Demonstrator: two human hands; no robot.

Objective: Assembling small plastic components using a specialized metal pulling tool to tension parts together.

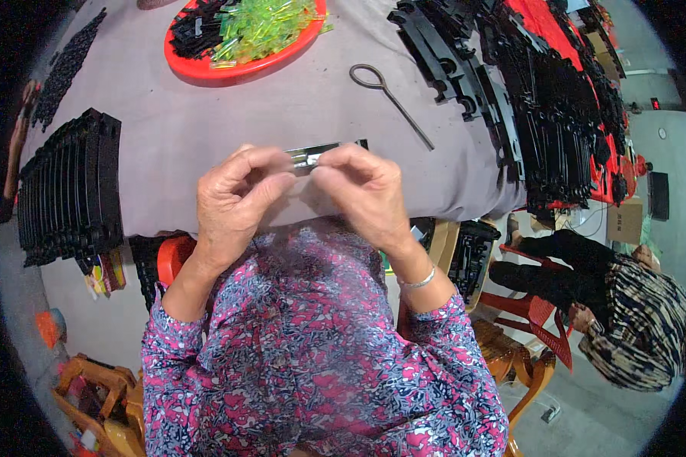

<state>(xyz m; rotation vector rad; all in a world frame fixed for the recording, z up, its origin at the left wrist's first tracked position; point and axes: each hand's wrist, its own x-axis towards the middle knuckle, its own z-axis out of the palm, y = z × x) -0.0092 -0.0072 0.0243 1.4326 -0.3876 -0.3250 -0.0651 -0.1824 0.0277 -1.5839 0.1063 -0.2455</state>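
Observation:
Both hands meet at the table's near edge, around a narrow black part (306,158) with a shiny, light middle. My left hand (240,194) has its curled fingertips at the left end of this part. My right hand (366,190), with a bracelet at the wrist, closes its thumb and fingers near the other end, and a black tip shows beyond its knuckles. Slight blur covers the fingertips. Whether a smaller piece sits between them is hidden.
A red tray (240,75) holds yellow-green clear pieces (270,30) and black pieces (194,34). A metal rod with a ring (400,107) lies to the right. Black parts are stacked left (72,186) and right (549,114). Another person (633,312) sits at the right.

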